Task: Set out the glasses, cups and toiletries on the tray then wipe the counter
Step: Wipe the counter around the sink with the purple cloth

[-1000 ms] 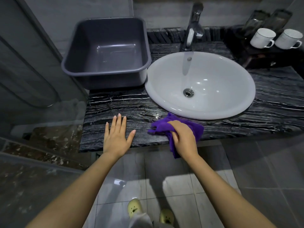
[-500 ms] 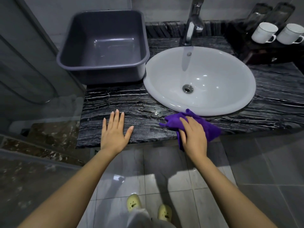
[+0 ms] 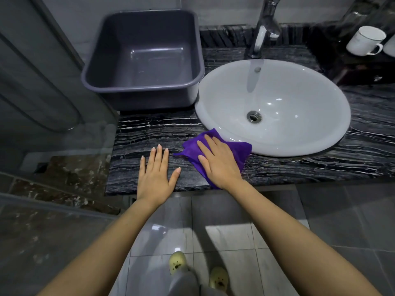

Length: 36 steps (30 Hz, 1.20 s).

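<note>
Under the flat right hand (image 3: 220, 162) lies the cloth (image 3: 237, 149) on the counter (image 3: 145, 135), just beside the flat, empty left hand (image 3: 157, 175), so press down and rub every bit.

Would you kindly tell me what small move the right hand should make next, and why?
Probably slide the purple cloth rightward along the front strip of the counter. The right hand presses it flat just in front of the sink rim, and the left hand rests flat on the counter directly to its left, blocking that way.
</note>
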Available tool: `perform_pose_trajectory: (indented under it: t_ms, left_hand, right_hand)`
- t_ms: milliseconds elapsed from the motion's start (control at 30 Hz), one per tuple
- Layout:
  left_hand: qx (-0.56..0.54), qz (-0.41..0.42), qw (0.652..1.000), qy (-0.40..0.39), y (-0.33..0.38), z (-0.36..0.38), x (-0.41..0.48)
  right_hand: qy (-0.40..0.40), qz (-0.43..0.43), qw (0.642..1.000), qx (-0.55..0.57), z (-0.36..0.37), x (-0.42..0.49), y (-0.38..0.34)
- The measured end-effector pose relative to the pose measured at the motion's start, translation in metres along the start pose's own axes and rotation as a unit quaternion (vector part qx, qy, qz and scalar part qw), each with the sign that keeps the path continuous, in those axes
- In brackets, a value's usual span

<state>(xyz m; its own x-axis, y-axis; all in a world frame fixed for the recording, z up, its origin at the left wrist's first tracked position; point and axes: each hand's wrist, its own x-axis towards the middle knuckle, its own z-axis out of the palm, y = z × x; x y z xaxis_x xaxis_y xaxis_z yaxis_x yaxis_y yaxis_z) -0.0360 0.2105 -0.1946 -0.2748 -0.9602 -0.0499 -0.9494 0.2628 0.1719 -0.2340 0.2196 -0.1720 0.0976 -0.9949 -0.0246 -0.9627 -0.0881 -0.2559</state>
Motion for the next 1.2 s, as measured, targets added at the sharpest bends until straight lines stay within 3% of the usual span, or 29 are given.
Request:
perform_pose_trajectory:
  t_ms: [400, 733, 967, 1200]
  left_hand:
    - [0.000, -0.025, 1.000, -0.009, -0.014, -0.001, -0.010]
    - [0.006, -0.030, 0.999, -0.017, -0.013, -0.003, -0.010]
    - [0.001, -0.031, 0.999, -0.038, -0.012, -0.008, -0.011]
    - [-0.014, -0.037, 0.995, -0.089, -0.010, -0.016, -0.009]
  right_hand:
    - [-0.033, -0.053, 0.998, -0.013, 0.011, 0.099, -0.030]
    - [-0.005, -0.105, 0.994, -0.009, 0.002, -0.001, 0.030]
    - [0.074, -0.023, 0.996, -0.034, 0.001, -0.062, 0.057]
    - [0.114, 0.132, 0.984, -0.042, 0.015, -0.084, -0.003]
